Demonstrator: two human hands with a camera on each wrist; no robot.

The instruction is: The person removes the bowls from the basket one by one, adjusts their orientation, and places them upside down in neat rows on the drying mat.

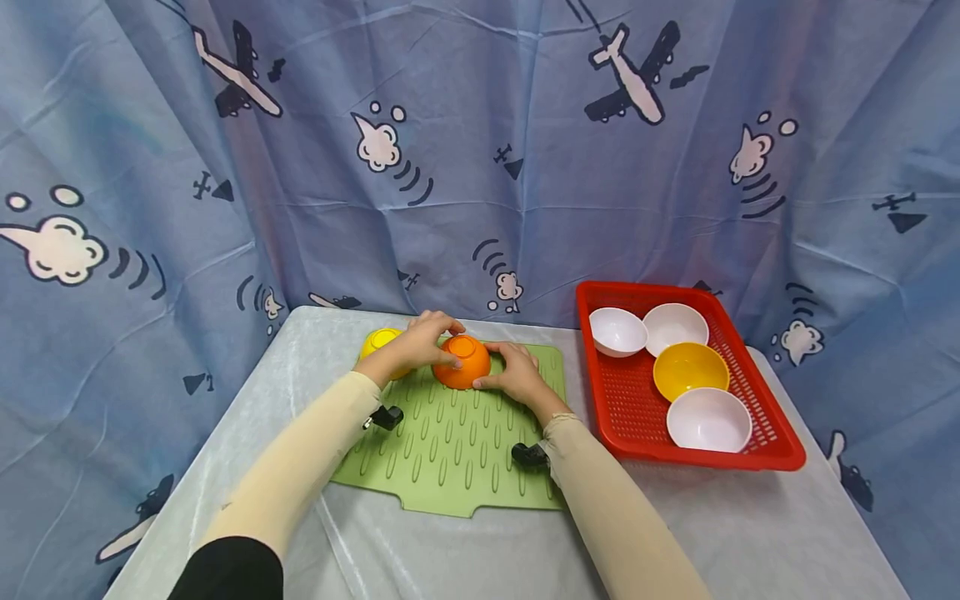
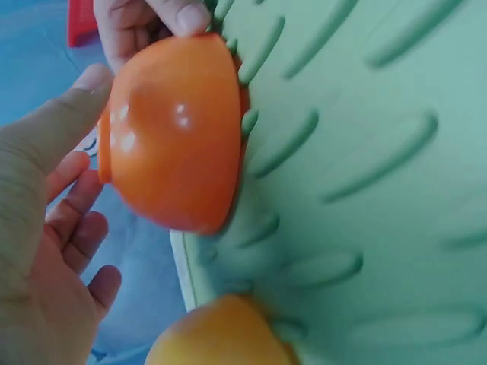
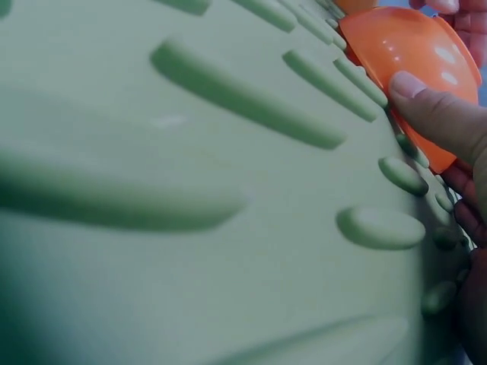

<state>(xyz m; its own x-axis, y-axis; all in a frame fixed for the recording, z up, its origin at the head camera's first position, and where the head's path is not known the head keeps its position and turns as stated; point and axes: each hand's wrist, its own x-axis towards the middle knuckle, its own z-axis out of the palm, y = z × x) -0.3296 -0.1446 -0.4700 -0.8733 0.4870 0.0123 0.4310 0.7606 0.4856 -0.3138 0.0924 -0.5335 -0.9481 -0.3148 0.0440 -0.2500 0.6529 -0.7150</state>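
Note:
An orange bowl (image 1: 467,363) stands upside down on the green ribbed mat (image 1: 450,442), its base ring facing up. My right hand (image 1: 521,373) pinches its right side. In the right wrist view the thumb (image 3: 434,106) lies on the bowl near the rim, with the fingers round the far side. My left hand (image 1: 422,343) arches over the bowl's left side. The left wrist view has that thumb (image 2: 65,118) by the base ring, while the other fingers hang loosely spread. Left of the orange bowl, an upturned yellow bowl (image 1: 378,340) is partly hidden behind the left hand.
A red plastic basket (image 1: 622,408) stands right of the mat. Inside are white bowls (image 1: 708,420) and an orange-yellow bowl (image 1: 691,372), openings up. A pale cloth covers the table (image 1: 300,375), and a blue patterned curtain (image 1: 450,167) hangs along its back and sides.

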